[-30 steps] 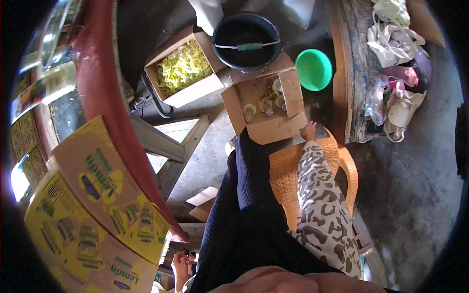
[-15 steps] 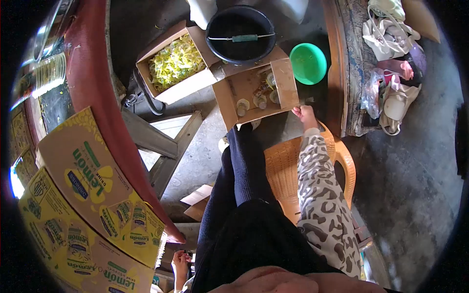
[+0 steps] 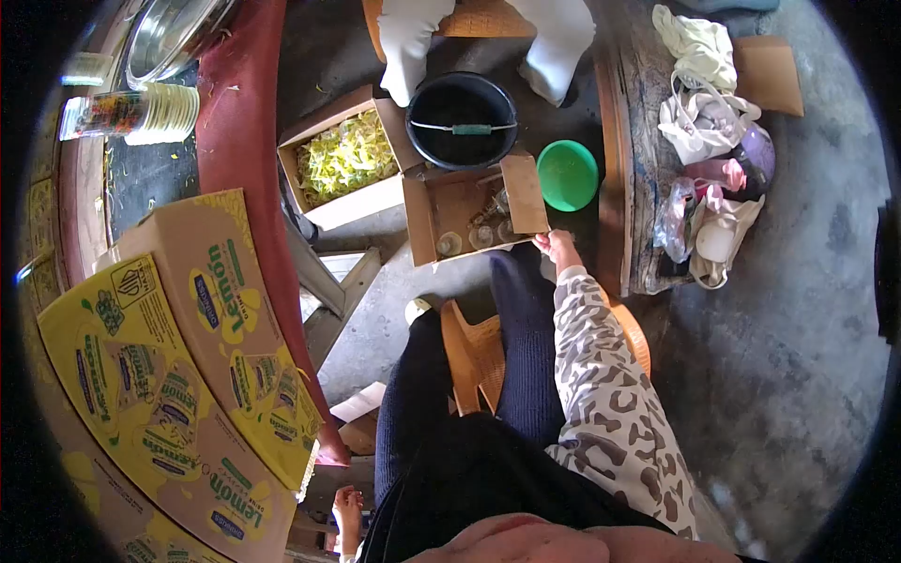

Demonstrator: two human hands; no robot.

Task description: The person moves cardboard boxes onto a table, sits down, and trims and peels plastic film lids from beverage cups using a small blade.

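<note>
My right hand [image 3: 557, 248] is closed on the near right corner of an open cardboard box [image 3: 424, 218]. Inside that box stand several clear containers [image 3: 450, 244], seemingly plastic or glass. My left hand [image 3: 347, 516] hangs low beside my left leg, fingers loosely bent and apart, with nothing visible in it. Just beyond the held box is a black bucket [image 3: 433, 141] with a green-gripped handle. To its left, another cardboard box [image 3: 352, 207] holds a heap of yellow-green shreds or wrappers [image 3: 347, 158]. A green basin [image 3: 568, 175] sits to the right.
An orange woven-pattern chair [image 3: 483, 352] is between and behind my legs. Printed lemon-drink cartons [image 3: 211, 366] and stacked cups [image 3: 164, 114] line the left table. Bags [image 3: 709, 127] lie on the right-hand bench. Another person's legs [image 3: 410, 52] are beyond the bucket.
My legs have moved apart, and the chair now shows between them. My right hand keeps the box corner; hand and box appear lower and slightly left as the view shifted.
</note>
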